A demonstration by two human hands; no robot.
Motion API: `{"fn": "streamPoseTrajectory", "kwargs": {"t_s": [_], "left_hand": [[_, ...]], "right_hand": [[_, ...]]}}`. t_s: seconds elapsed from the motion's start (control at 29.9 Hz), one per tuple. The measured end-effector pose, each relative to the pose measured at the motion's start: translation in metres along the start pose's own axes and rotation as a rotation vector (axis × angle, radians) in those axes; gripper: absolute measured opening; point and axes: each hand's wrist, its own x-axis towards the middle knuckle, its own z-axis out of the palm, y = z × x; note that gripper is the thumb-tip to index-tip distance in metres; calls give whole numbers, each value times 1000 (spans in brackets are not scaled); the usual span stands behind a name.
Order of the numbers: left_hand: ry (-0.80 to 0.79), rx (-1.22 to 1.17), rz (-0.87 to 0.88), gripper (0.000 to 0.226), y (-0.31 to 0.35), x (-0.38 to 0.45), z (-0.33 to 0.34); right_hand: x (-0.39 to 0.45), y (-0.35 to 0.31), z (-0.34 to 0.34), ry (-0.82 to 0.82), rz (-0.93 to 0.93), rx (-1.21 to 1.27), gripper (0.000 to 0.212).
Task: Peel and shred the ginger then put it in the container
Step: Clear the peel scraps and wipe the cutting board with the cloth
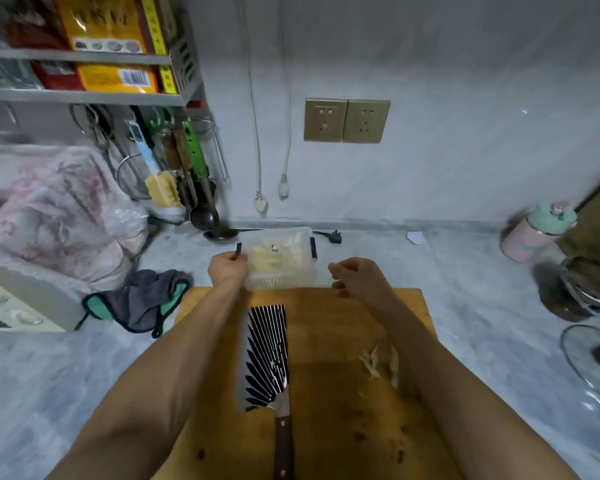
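Ginger [272, 258] in container [281, 277], left hand [226, 268] gripping its side latch

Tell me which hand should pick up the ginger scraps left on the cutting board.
Right, probably. The ginger scraps lie on the cutting board directly under the right forearm, and the right hand holds nothing visible. The left hand pinches the container's black clip.
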Motion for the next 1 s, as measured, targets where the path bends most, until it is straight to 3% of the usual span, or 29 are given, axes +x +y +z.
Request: {"fn": "streamPoseTrajectory", "kwargs": {"t_s": [0.2, 0.3, 0.4, 0.47, 0.63, 0.87, 1.0], "left_hand": [[-73, 192, 115, 40, 2, 29, 31], [-80, 509, 427, 39, -11, 19, 46], [-222, 790, 781, 41, -22, 4, 58], [-242, 933, 874, 48, -26, 2, 63], [-229, 941, 800, 53, -14, 14, 71], [-308, 750, 690, 49, 20, 24, 80], [-223, 416, 653, 33, 3, -12, 58]], "right_hand": [[16, 20, -15, 6, 23, -42, 18], [18, 31, -20, 6, 22, -73, 18], [19, 38, -25, 0, 21, -104, 20], [20, 40, -25, -6, 18, -119, 22], [17, 36, -24, -9, 6, -138, 20], [12, 26, -27, 4, -85, -171, 7], [-4, 37, -21, 10, -100, -197, 11]]}}
